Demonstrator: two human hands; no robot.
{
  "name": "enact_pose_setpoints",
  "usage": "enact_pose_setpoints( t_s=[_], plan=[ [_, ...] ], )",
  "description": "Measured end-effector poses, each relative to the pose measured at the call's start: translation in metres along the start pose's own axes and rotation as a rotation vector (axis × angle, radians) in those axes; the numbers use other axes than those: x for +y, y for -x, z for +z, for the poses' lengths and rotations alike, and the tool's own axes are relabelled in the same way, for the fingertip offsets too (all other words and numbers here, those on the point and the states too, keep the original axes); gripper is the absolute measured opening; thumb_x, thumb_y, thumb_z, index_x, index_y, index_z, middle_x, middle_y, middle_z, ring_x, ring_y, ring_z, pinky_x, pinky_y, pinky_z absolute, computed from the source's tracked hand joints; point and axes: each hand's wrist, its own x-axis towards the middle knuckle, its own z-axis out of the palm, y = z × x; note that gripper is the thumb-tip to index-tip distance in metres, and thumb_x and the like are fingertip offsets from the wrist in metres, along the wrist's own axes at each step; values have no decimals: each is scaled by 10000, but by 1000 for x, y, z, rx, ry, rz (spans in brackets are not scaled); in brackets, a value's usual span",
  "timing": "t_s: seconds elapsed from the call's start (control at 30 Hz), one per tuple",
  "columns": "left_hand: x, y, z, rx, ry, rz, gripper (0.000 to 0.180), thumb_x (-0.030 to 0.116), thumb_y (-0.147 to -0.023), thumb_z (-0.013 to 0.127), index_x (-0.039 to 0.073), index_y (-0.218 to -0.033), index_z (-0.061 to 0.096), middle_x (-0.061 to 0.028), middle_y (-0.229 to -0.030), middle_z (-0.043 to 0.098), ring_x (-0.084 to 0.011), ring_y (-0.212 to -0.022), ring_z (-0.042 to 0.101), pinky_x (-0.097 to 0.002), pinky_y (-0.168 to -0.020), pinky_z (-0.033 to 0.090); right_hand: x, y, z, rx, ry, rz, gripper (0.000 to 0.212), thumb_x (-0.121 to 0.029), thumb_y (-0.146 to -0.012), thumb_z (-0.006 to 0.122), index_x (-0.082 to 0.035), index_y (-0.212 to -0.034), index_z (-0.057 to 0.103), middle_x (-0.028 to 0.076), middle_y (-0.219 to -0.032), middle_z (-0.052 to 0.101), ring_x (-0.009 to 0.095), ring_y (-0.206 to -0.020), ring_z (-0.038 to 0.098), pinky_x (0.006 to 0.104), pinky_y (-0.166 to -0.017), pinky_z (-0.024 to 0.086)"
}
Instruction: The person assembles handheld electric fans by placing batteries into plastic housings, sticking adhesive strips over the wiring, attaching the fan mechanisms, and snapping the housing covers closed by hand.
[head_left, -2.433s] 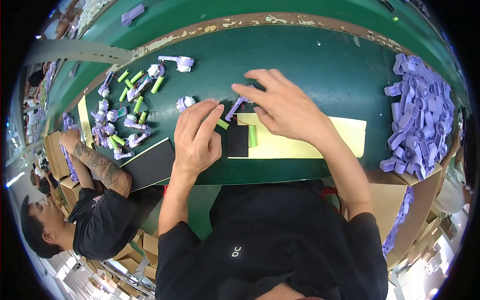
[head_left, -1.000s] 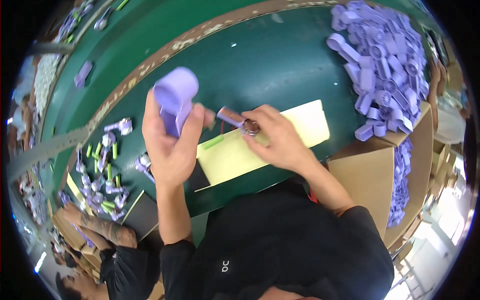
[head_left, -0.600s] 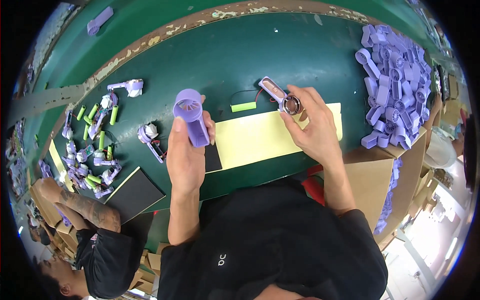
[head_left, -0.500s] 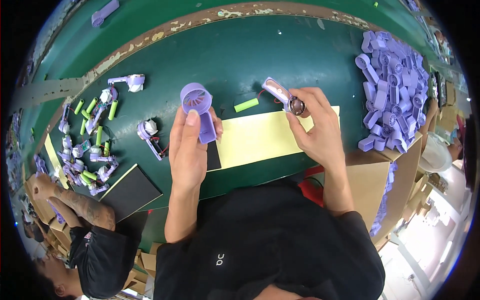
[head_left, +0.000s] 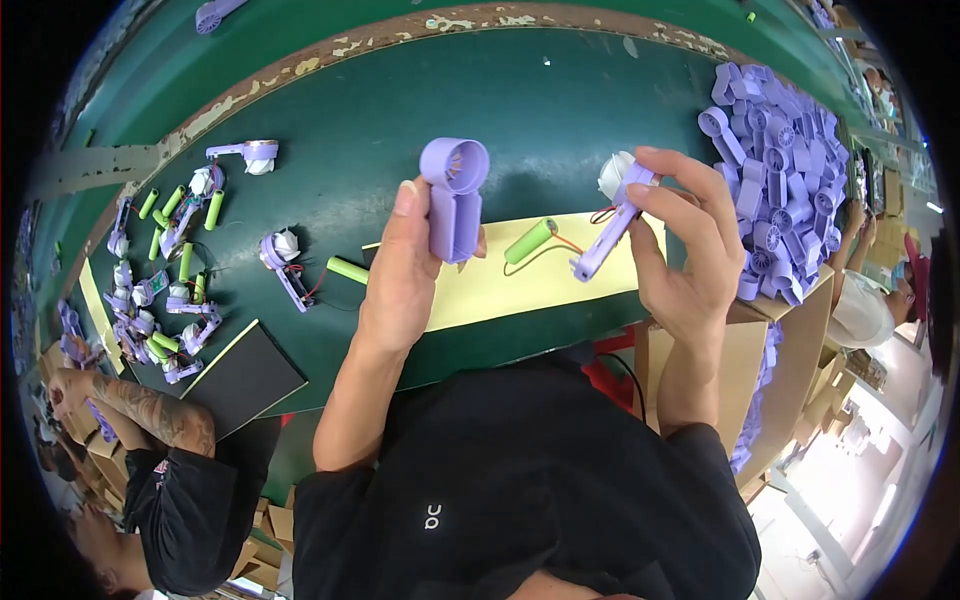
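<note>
In the head view, the left hand (head_left: 398,285) has its grip around a purple shell (head_left: 455,222), raised above the worktop (head_left: 400,120) with its ring uppermost and the hollow of its handle facing the camera. The right hand (head_left: 700,258) grasps a fan unit (head_left: 603,246) at its upper end, between thumb and fingers; its handle slants down to the left, and its white fan (head_left: 615,177) sits behind the fingertips. Thin wires run from the unit to a green battery (head_left: 530,242), seen over the yellow sheet (head_left: 500,300); whether it touches the sheet, I cannot tell.

Left of the left hand lie a second battery (head_left: 348,270) and a spare unit (head_left: 283,265). Farther left are a cluster of units (head_left: 150,305) with batteries, a black board (head_left: 245,375) and a co-worker's forearm (head_left: 155,412). At the right, a pile of shells (head_left: 780,190) stands beside a carton (head_left: 705,385).
</note>
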Motion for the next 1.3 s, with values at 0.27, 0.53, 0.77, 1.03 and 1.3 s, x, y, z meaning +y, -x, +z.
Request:
enact_pose_setpoints(
  t_s=[0.27, 0.53, 0.77, 1.03, 1.3],
  plan=[
    [9, 5, 27, -71, -40, -60, 788, 631, -1115, 213, -26, -1475, 457, -67, -1144, 564, -161, -975, 525, -329, -933, 437, -3, -14, 7, 138, -187, -137, 424, 197, -743, 717, -62, -1077, 752, 159, -1203, 711, 285, -985, 684, 294, -648, 575],
    [10, 11, 25, -209, -1, -57, 784, 594, -1126, 202, -54, -1496, 445, -98, -1223, 599, -173, -993, 563, -335, -927, 458, 3, -18, 10, 58, -135, -120, 420, 195, -754, 708, -67, -1078, 760, 133, -1217, 717, 267, -985, 687, 302, -671, 571],
    [4, 10, 22, -258, 58, -50, 725, 543, -1110, 329, -63, -1489, 447, -106, -1172, 630, -173, -909, 593, -323, -832, 476, 3, -19, 7, 86, -68, -122, 416, 185, -760, 723, -67, -1089, 761, 133, -1215, 717, 265, -988, 700, 315, -712, 599],
    [7, 13, 27, -233, 65, -66, 791, 446, -985, 599, -33, -1565, 357, -77, -1059, 587, -147, -801, 568, -284, -678, 442, 0, -17, 8, 74, -43, -91, 429, 181, -751, 734, -64, -1103, 750, 146, -1233, 716, 261, -1013, 713, 328, -785, 602],
    [4, 19, 32, -197, 83, -63, 874, 295, -990, 598, 48, -1688, 132, -92, -1106, 569, -110, -714, 496, -266, -598, 400, -6, -17, 14, 77, -93, -59, 421, 175, -752, 725, -69, -1092, 765, 116, -1233, 708, 249, -980, 700, 319, -742, 593]
  ],
)
